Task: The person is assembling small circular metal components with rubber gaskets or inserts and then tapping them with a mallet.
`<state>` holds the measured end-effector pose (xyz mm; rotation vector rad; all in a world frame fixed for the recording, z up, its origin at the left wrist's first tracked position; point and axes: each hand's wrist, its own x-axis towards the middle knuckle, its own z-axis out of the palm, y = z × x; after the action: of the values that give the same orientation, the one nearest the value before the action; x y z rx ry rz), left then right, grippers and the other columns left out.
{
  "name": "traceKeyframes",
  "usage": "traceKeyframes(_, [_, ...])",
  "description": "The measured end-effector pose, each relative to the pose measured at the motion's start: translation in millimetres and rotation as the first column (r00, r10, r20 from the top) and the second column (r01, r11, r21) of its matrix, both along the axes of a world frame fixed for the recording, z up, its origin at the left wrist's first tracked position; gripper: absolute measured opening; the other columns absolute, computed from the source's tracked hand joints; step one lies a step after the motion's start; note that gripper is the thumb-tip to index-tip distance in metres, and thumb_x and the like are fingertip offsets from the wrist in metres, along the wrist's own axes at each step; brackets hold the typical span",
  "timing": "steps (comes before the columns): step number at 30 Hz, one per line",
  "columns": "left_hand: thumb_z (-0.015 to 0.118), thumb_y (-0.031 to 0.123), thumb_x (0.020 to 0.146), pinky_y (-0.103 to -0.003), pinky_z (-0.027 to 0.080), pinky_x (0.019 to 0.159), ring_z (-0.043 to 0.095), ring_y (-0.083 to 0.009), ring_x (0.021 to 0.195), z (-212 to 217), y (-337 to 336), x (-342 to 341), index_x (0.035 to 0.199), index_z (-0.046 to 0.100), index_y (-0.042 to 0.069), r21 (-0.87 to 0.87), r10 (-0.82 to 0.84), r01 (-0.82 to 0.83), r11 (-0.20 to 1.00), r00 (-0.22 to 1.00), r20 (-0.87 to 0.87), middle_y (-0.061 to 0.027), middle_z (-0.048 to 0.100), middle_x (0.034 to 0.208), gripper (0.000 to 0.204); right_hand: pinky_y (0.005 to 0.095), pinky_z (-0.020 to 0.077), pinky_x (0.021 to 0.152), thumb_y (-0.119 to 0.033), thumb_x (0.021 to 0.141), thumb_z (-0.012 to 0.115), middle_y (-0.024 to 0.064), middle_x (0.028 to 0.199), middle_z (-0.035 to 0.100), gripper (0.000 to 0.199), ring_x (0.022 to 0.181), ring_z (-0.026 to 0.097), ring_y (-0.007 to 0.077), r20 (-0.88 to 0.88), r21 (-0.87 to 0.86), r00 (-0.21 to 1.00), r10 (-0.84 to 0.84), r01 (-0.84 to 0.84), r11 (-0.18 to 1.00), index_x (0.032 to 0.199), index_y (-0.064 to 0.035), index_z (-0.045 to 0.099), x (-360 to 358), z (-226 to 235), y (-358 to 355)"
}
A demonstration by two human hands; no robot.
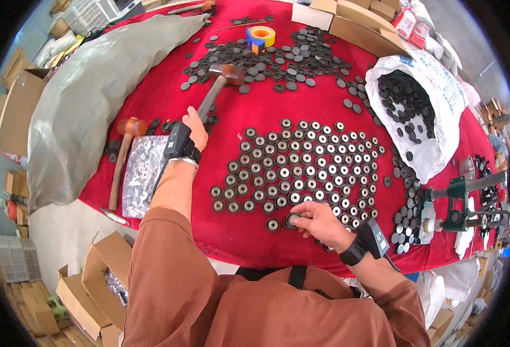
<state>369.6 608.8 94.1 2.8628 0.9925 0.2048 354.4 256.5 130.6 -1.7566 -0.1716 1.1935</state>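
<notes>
- Red cloth covers the worktop [324, 115] in the head view, and rows of small black discs with pale centres [301, 168] are laid out on it in front of the person.
- The left hand [194, 130] is closed around the handle of a rubber mallet [226, 74]; the grip is pressed tight on the shaft, and the brown head is held raised above the cloth, up near a loose scatter of dark discs [266, 58].
- The right hand [318, 222] rests at the near edge of the rows, its fingertips pinching one disc [292, 220] that sits on the cloth just beside a lone disc [273, 225].
- The step in hand is judged to be the seating of a single disc: it is steadied by the right hand while the mallet is held ready.
- The next move is judged to call for the fingers being kept off the disc's top face and for a short, square blow.
- A second mallet [122, 162] lies unused to the left, beside a clear bag of parts [142, 173]; an open white sack of black discs [408, 98] lies at the right.
</notes>
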Motion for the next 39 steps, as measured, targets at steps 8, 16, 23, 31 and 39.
traceKeyframes(8, [0.055,0.014,0.075,-0.047,0.049,0.07,0.061,-0.0366,0.081,-25,8,15,0.095,0.047,0.004,0.198,-0.008,0.004,0.98,1.0,0.02,-0.0197,0.056,0.09,0.023,0.0229,0.0488,0.052,-0.006,0.082,0.062,0.0041,0.079,0.061,0.027,0.061,0.056,0.0085,-0.068,0.09,0.985,-0.158,0.164,0.982,0.107,0.0024,0.057,17,-10,14])
traceKeyframes(16, [0.05,0.032,0.087,-0.044,0.044,0.083,0.058,-0.0365,0.096,37,1,-29,0.117,0.049,0.002,-0.155,-0.152,0.202,0.967,0.947,0.283,-0.0208,0.06,0.104,0.042,0.0239,0.0509,0.052,-0.009,0.078,0.068,0.0075,0.075,0.062,0.023,0.059,0.059,0.0118,-0.142,-0.145,0.984,-0.109,0.088,0.985,0.094,0.0036,0.058,-25,-30,-36])
traceKeyframes(23, [0.051,0.015,0.09,-0.023,0.038,0.048,0.047,-0.0058,0.054,79,-108,-135,0.096,0.054,-0.001,-0.75,0.004,0.243,0.615,0.95,0.311,0.0,0.051,0.063,0.017,0.0227,0.0511,0.056,-0.008,0.082,0.064,0.0065,0.08,0.062,0.02,0.065,0.059,0.0099,-0.07,-0.05,0.997,0.03,-0.034,0.998,0.097,0.0028,0.055,-49,-38,-3])
traceKeyframes(31, [0.046,0.013,0.091,-0.021,0.039,0.048,0.047,-0.0059,0.054,80,-177,-275,0.102,0.053,-0.001,-0.876,0.191,0.027,0.481,0.972,0.135,-0.0004,0.052,0.068,0.019,0.0244,0.0526,0.056,0.001,0.08,0.059,0.0093,0.08,0.063,0.026,0.064,0.062,0.0138,0.095,0.161,0.993,-0.074,0.058,0.985,0.104,0.0061,0.054,-74,-72,62])
traceKeyframes(39, [0.054,0.017,0.09,-0.022,0.041,0.048,0.049,-0.0061,0.053,70,-211,-330,0.108,0.055,-0.001,-0.89,0.444,-0.172,0.422,0.895,0.038,-0.0004,0.054,0.066,0.025,0.0237,0.0515,0.057,-0.007,0.085,0.059,0.0084,0.083,0.064,0.017,0.067,0.063,0.0117,0.464,0.105,0.869,0.172,-0.246,0.964,0.099,0.0025,0.059,-61,-44,7])
